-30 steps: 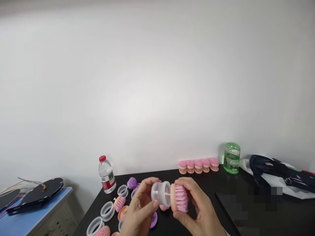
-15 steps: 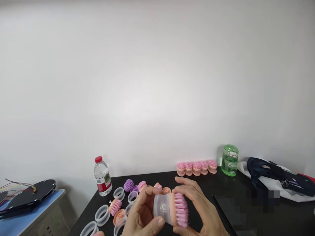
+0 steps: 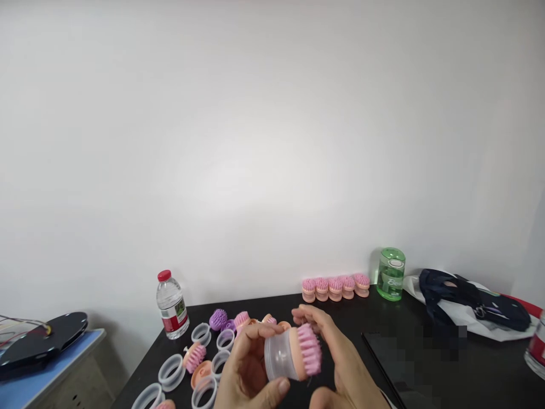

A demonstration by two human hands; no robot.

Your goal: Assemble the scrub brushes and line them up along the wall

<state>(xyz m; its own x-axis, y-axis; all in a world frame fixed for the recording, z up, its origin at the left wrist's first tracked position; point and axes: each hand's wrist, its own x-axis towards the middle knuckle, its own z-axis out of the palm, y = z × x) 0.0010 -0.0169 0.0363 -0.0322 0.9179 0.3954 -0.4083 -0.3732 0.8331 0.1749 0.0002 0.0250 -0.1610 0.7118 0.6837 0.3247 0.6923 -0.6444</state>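
My left hand is closed round the clear plastic cup of a scrub brush, thumb below and fingers above. The brush lies on its side in the air, its peach collar and pink bristles facing right. Beside the bristles, my right hand is open, its fingers apart and curved around the bristle end; whether a fingertip still touches the brush I cannot tell. Left of my hands, loose pink brush heads, a purple brush head, clear plastic rings and a peach cap lie on the black table.
Several finished-looking pink brushes stand in a row by the wall. A water bottle stands at the back left, a green container at the back right. Dark fabric lies farther right. A blue-topped cabinet borders the left.
My right hand has loosened from the bristle end and its fingers have spread. The brush stays in my left hand, tilted slightly more. The camera view has turned a little right.
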